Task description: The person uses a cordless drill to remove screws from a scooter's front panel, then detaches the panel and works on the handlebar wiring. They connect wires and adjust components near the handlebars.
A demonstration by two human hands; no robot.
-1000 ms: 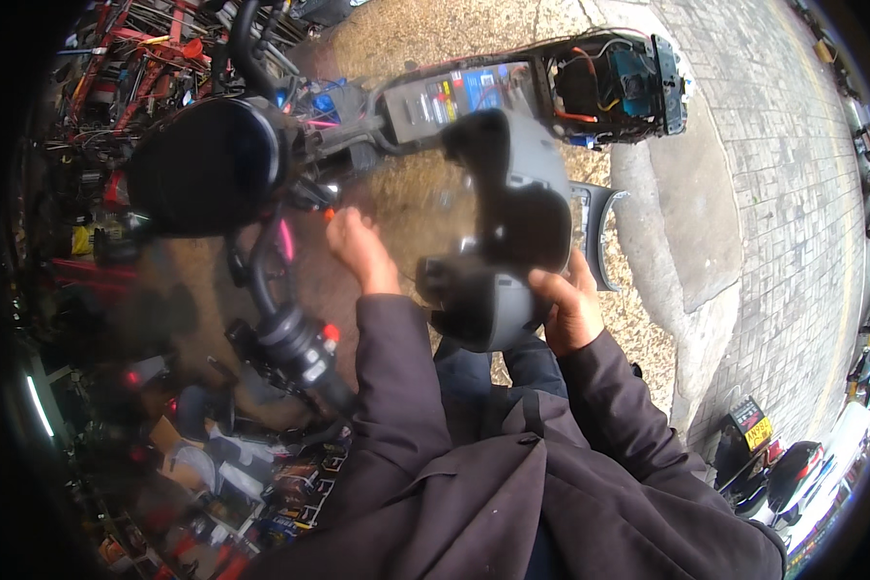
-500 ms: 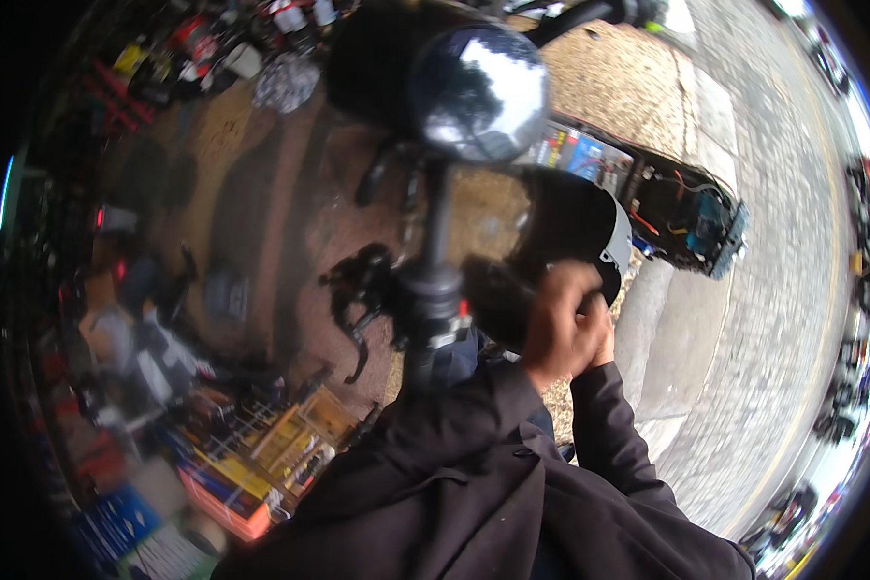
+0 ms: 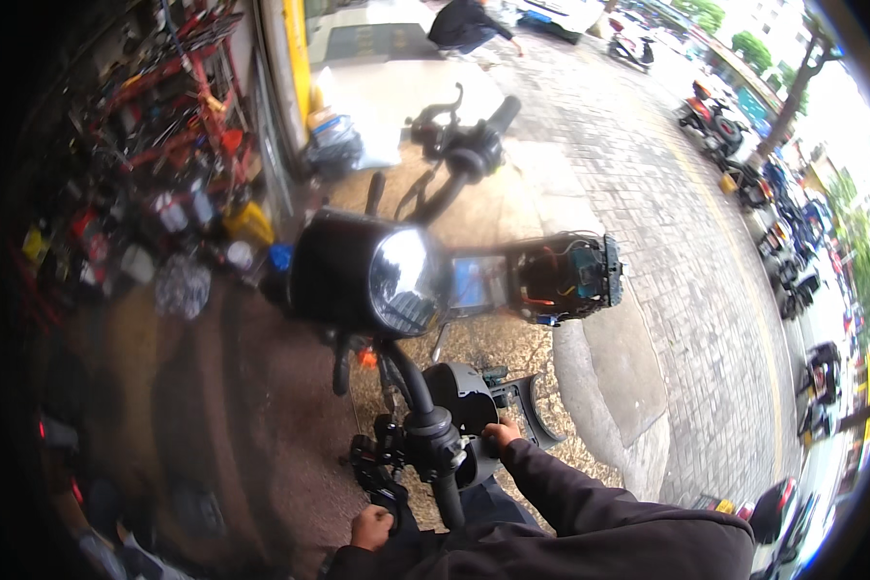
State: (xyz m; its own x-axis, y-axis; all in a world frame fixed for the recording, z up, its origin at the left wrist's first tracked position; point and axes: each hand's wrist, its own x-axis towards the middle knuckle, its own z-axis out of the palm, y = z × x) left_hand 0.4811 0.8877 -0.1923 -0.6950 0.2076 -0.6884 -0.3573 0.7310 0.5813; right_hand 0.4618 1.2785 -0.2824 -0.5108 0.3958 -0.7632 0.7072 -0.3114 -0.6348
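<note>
My right hand (image 3: 503, 434) is closed at the edge of a curved plastic cover (image 3: 466, 391), grey outside and black inside. Lower left, beside the near handlebar grip (image 3: 449, 503), my left hand (image 3: 371, 528) has its fingers curled in. Whatever it may hold is hidden. Left of the cover stands the electric scooter's handlebar (image 3: 414, 382), with a brake lever and switch block partly in shadow. A black, round-fronted headlight (image 3: 404, 280) with a shiny lens sits at its middle. To the right, the scooter's open rear body (image 3: 565, 275) shows loose wires.
Red shelving (image 3: 164, 106) packed with tools and parts lines the left wall. The far handlebar grip (image 3: 504, 114) sticks out ahead. Another person (image 3: 462, 26) crouches at the far doorway. Brick paving (image 3: 686, 261) and parked scooters (image 3: 783, 242) lie to the right.
My hands, together at the cover's edge before, are now apart: the left has dropped toward the lower left and the right stays at the cover. The view has tilted up and shifted.
</note>
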